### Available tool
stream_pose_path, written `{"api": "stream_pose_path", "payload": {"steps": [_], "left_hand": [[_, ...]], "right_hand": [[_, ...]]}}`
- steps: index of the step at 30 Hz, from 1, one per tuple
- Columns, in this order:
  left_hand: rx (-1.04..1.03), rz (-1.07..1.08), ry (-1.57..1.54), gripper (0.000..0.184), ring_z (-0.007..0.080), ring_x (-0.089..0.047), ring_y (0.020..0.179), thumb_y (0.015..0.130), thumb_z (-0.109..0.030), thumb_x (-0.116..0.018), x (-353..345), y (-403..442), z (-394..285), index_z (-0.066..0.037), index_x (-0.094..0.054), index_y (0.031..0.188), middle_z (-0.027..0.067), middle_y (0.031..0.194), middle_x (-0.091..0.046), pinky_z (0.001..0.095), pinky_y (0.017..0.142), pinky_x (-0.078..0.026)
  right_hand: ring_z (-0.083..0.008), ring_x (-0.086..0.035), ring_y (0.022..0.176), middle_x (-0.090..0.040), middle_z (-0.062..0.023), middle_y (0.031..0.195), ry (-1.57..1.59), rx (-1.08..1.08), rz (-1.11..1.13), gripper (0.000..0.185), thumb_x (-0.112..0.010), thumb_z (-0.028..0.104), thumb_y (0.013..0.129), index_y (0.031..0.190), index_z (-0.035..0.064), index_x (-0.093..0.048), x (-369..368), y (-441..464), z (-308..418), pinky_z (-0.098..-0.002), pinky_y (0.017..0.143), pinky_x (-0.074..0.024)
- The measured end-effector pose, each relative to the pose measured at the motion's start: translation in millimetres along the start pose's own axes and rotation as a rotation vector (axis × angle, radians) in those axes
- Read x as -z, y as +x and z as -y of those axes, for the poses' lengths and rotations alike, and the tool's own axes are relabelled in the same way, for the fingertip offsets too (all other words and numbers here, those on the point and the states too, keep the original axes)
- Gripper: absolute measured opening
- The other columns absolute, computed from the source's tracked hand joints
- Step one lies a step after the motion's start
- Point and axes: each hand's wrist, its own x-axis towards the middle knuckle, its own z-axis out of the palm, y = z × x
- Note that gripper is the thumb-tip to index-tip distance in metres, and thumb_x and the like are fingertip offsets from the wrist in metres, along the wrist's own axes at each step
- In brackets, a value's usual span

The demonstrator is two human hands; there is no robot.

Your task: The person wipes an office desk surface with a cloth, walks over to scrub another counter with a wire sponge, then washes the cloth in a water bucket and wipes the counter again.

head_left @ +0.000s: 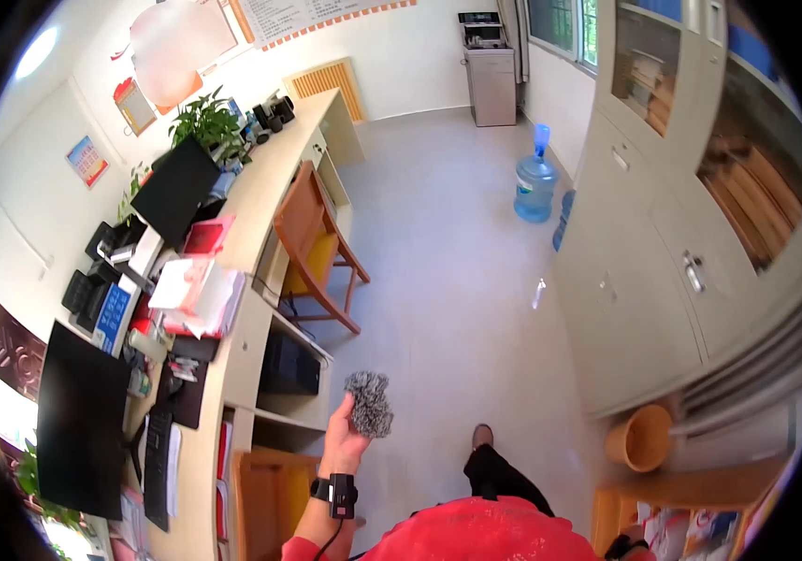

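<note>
My left hand (349, 441) is raised in front of me, beside the desk. Its fingers are closed around a grey, curly-textured wad (370, 404), which looks like a bunched shaggy cloth. A black strap with a small box (342, 496) sits on that wrist, and a cable runs from it. At the bottom edge, my right hand (640, 537) barely shows beside a dark wristband, near a wooden chair (606, 514) on the right. Its fingers cannot be made out.
A long desk (256, 238) with monitors, papers and plants runs along the left. A wooden chair (303, 210) stands against it. Tall cabinets (644, 234) line the right, with a water bottle (535, 187) and a bin (639, 439) on the floor.
</note>
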Motion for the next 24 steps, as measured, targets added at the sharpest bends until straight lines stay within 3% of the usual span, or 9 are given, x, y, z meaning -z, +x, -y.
{"api": "stream_pose_path", "payload": {"steps": [5, 7, 8, 9, 12, 15, 19, 22, 24], "left_hand": [[-0.028, -0.185, -0.007, 0.033, 0.0279, -0.052, 0.1, 0.089, -0.024, -0.043, -22.6, 75.6, -53.0, -0.005, -0.048, 0.115, 0.0112, 0.111, -0.054, 0.0487, 0.086, -0.04], [-0.044, -0.156, -0.036, 0.033, 0.0276, -0.052, 0.1, 0.089, -0.024, -0.043, -28.5, 95.2, -74.2, -0.005, -0.048, 0.115, 0.011, 0.111, -0.054, 0.0478, 0.086, -0.041], [-0.057, -0.135, -0.046, 0.032, 0.0274, -0.052, 0.1, 0.089, -0.024, -0.044, -30.4, 108.7, -84.7, -0.005, -0.048, 0.115, 0.0109, 0.112, -0.054, 0.0474, 0.086, -0.041], [-0.105, -0.218, -0.059, 0.035, 0.0278, -0.053, 0.096, 0.09, -0.028, -0.039, -31.5, 125.6, -93.3, -0.006, -0.047, 0.116, 0.0113, 0.111, -0.054, 0.0463, 0.083, -0.043], [-0.142, -0.27, -0.079, 0.035, 0.0284, -0.053, 0.096, 0.09, -0.027, -0.038, -29.0, 182.0, -116.8, -0.005, -0.046, 0.117, 0.0118, 0.111, -0.054, 0.0464, 0.082, -0.043], [-0.059, -0.25, -0.101, 0.035, 0.0289, -0.053, 0.096, 0.09, -0.027, -0.037, -38.2, 256.8, -149.0, -0.006, -0.046, 0.117, 0.0117, 0.111, -0.053, 0.0466, 0.082, -0.043], [-0.026, -0.138, -0.059, 0.033, 0.0274, -0.053, 0.098, 0.09, -0.023, -0.039, -104.5, 382.4, -217.4, -0.005, -0.045, 0.117, 0.0129, 0.111, -0.053, 0.046, 0.083, -0.043], [0.091, -0.02, -0.003, 0.034, 0.0268, -0.053, 0.1, 0.089, -0.022, -0.041, -159.1, 468.7, -257.8, -0.003, -0.044, 0.117, 0.0134, 0.113, -0.052, 0.0453, 0.085, -0.043], [0.139, 0.022, 0.003, 0.034, 0.0267, -0.053, 0.1, 0.089, -0.022, -0.042, -189.9, 521.3, -282.4, -0.003, -0.044, 0.117, 0.0137, 0.113, -0.052, 0.0452, 0.085, -0.043]], "right_hand": [[-0.0326, -0.056, 0.073, -0.059, -0.0147, 0.074, -0.025, 0.725, -0.426, 0.021, -0.057, 0.026, 0.064, 0.074, 0.0086, -0.061, 249.9, 172.0, 77.7, -0.0441, 0.064, -0.0446], [-0.037, -0.055, 0.072, -0.058, -0.0202, 0.073, 0.344, 0.123, -0.497, 0.021, -0.051, 0.022, 0.072, 0.074, 0.0036, -0.061, 367.1, 201.1, 151.2, -0.0465, 0.064, -0.0434], [-0.0384, -0.055, 0.075, -0.057, -0.0229, 0.077, 0.466, 0.039, -0.564, 0.026, -0.048, 0.024, 0.076, 0.08, 0.0027, -0.062, 433.5, 214.4, 197.3, -0.0444, 0.066, -0.0445], [-0.0338, -0.057, 0.065, -0.058, -0.0205, 0.07, 0.463, 0.201, -0.761, 0.027, -0.049, 0.023, 0.074, 0.08, -0.0004, -0.06, 481.4, 245.9, 227.5, -0.0384, 0.062, -0.0453], [-0.0261, -0.056, 0.06, -0.058, -0.0186, 0.067, 0.541, 0.477, -0.9, 0.02, -0.052, 0.018, 0.076, 0.081, 0.0004, -0.06, 620.6, 292.5, 326.9, -0.0337, 0.06, -0.0447], [-0.0225, -0.054, 0.057, -0.058, -0.0164, 0.064, 0.687, 0.565, -0.827, 0.018, -0.052, 0.016, 0.076, 0.078, -0.0007, -0.059, 711.1, 311.7, 388.8, -0.0318, 0.057, -0.0436], [-0.0239, -0.055, 0.056, -0.057, -0.0132, 0.06, 0.512, 0.356, -0.74, 0.015, -0.051, 0.017, 0.075, 0.067, 0.0055, -0.059, 729.5, 399.4, 352.0, -0.0349, 0.053, -0.0439], [-0.0237, -0.058, 0.058, -0.06, -0.0069, 0.065, -0.295, 0.548, -0.471, 0.008, -0.055, 0.012, 0.066, 0.063, 0.0046, -0.056, 700.8, 437.7, 259.6, -0.0343, 0.051, -0.0457], [-0.0206, -0.057, 0.054, -0.057, -0.0095, 0.064, 0.777, 0.254, -0.148, 0.008, -0.059, -0.003, 0.062, 0.068, 0.0001, -0.056, 688.8, 432.8, 221.3, -0.0318, 0.046, -0.0458]]}}
